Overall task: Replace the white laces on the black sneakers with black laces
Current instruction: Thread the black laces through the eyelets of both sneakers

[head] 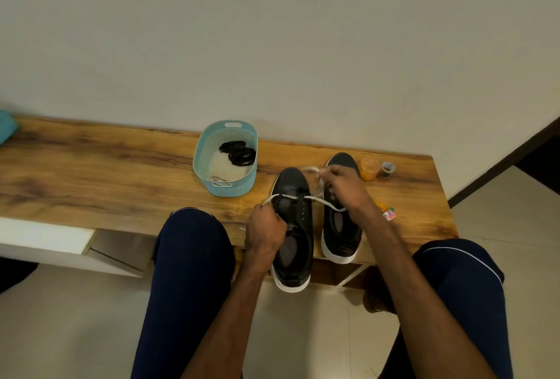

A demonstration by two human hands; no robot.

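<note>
The surface [106,172] is showing wood grain with a faint sheen. The basket [225,189] is looking like pale blue plastic with a woven texture. The sneakers [292,181] are appearing matt black over smooth white soles. The white lace [325,203] and black laces [239,152] are looking like cloth. The floor [303,333] is gleaming, smooth tile.

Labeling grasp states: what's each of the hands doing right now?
Left hand: closed, pinching the white lace.
Right hand: closed, gripping the same lace's other end.
</note>
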